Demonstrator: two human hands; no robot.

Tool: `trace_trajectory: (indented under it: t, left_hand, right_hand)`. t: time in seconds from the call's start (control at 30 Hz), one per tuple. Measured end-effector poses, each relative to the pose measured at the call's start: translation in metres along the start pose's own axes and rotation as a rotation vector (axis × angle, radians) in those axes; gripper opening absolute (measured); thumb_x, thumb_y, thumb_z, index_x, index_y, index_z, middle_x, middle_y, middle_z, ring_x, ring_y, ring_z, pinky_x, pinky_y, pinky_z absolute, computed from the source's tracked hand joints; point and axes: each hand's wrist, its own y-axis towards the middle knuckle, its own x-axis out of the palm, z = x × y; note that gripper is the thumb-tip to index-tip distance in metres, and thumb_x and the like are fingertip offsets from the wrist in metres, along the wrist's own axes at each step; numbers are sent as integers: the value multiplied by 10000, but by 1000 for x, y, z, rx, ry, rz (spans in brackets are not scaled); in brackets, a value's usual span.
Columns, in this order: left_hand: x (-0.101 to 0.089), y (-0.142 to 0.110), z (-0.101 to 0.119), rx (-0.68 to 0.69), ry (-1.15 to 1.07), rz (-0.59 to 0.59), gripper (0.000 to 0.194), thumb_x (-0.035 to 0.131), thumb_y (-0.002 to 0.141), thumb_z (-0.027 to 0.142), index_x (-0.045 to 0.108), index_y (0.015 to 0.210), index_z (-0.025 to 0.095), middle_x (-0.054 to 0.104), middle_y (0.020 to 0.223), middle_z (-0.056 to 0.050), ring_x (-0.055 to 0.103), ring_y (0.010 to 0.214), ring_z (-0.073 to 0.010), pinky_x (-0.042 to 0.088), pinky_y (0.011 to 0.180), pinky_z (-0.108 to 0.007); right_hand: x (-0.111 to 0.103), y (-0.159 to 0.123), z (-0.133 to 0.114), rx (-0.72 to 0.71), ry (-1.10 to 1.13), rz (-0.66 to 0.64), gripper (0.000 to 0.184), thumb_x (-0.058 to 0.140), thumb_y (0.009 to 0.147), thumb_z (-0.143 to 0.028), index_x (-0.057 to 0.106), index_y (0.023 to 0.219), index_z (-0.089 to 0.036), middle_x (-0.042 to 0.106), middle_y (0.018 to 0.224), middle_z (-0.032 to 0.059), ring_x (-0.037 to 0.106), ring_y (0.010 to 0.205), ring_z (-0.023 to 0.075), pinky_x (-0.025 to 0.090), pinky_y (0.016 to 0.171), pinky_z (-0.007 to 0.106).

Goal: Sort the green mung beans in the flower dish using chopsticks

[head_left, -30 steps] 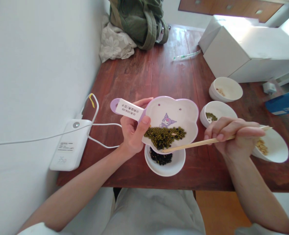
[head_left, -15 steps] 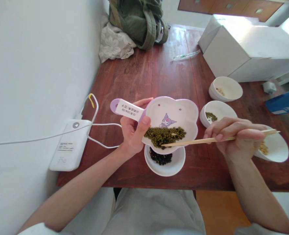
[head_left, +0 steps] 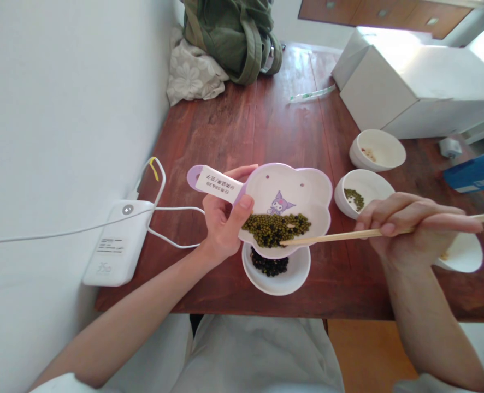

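My left hand [head_left: 226, 222] grips a purple-rimmed, flower-shaped bowl [head_left: 303, 199] where its labelled handle begins, thumb on the rim. Green beans [head_left: 277, 226] mixed with some black ones lie along the near side of this bowl. Chopsticks [head_left: 328, 237] are held in my closed right hand [head_left: 409, 229], their tips among the beans at the near edge. Directly below the held bowl stands a white bowl [head_left: 295, 281] with black beans [head_left: 269, 265], partly covered by it.
At the right stand three white bowls: one [head_left: 383, 150] with pale pieces, one [head_left: 369, 188] with green beans, one [head_left: 467, 254] partly behind my right hand. A white box [head_left: 401, 82] and green bag [head_left: 225, 38] are farther back. A white power bank [head_left: 117, 245] with cables lies left.
My right hand has shifted right, and the chopstick tips have slid a little to the right among the beans. The held bowl has barely moved.
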Motion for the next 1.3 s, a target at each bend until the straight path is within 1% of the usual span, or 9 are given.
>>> trace_trajectory:
  t: [0.17, 0.3, 0.4, 0.57, 0.7, 0.83, 1.0, 1.17, 1.3]
  left_hand:
    - [1, 1, 1, 38, -27, -58, 401, 781, 998, 502, 791, 1286, 222, 846, 1167, -110, 810, 961, -241, 623, 762, -330]
    - [0, 1, 0, 34, -1, -76, 375, 791, 990, 507, 800, 1215, 207, 842, 1140, -105, 795, 949, -217, 619, 765, -297]
    - [-1, 1, 0, 25, 19, -74, 397, 788, 988, 533, 790, 1230, 219, 838, 1125, -99, 787, 930, -217, 617, 745, -300]
    - [0, 2, 3, 25, 26, -79, 415, 785, 986, 542, 783, 1255, 226, 834, 1171, -109, 784, 896, -219, 614, 718, -314]
    - [1, 2, 3, 22, 18, -78, 384, 786, 987, 527, 794, 1207, 212, 836, 1146, -105, 789, 923, -218, 620, 744, -305]
    - [0, 2, 2, 37, 2, -90, 329, 779, 996, 497, 807, 1152, 208, 840, 1119, -98, 781, 913, -203, 612, 742, -292]
    - [0, 2, 3, 7, 7, -73, 365, 797, 981, 514, 802, 1199, 222, 840, 1074, -90, 790, 928, -222, 618, 751, -312]
    - [1, 3, 4, 19, 29, -74, 421, 786, 985, 550, 790, 1249, 223, 841, 1078, -92, 764, 822, -195, 592, 686, -303]
    - [2, 2, 4, 25, 32, -65, 441, 790, 984, 550, 781, 1281, 224, 842, 1139, -106, 794, 900, -228, 619, 724, -327]
  right_hand:
    - [-5, -6, -2, 12, -67, -38, 697, 670, 1031, -697, 747, 563, -186, 653, 523, 53, 684, 420, 219, 562, 357, 331]
    - [-9, -8, -3, 42, -103, -96, 699, 644, 1028, -720, 755, 585, -192, 679, 550, 50, 723, 469, 241, 585, 395, 361]
    - [-10, -7, -3, 38, -90, -124, 702, 617, 1046, -714, 778, 604, -192, 685, 550, 58, 718, 470, 239, 575, 392, 363]
    - [-7, -7, -1, 55, -32, -99, 659, 654, 1029, -704, 809, 625, -206, 683, 551, 50, 663, 442, 207, 541, 377, 355]
    - [-2, -7, 0, 53, 12, -95, 621, 683, 1023, -675, 820, 638, -208, 689, 557, 58, 655, 443, 212, 540, 371, 366]
    - [1, -8, 1, 48, 18, -120, 634, 661, 1034, -674, 817, 645, -198, 689, 558, 59, 683, 467, 215, 550, 391, 351]
    - [4, -6, -1, 97, 61, -109, 667, 652, 1028, -701, 812, 616, -201, 655, 522, 46, 647, 427, 180, 539, 385, 319]
    - [6, -4, -1, 72, 35, -77, 625, 646, 1066, -637, 806, 646, -203, 690, 558, 35, 706, 479, 189, 557, 389, 312]
    - [8, -10, -4, 97, -29, -102, 617, 658, 1042, -675, 813, 661, -215, 711, 593, 53, 732, 521, 226, 568, 398, 353]
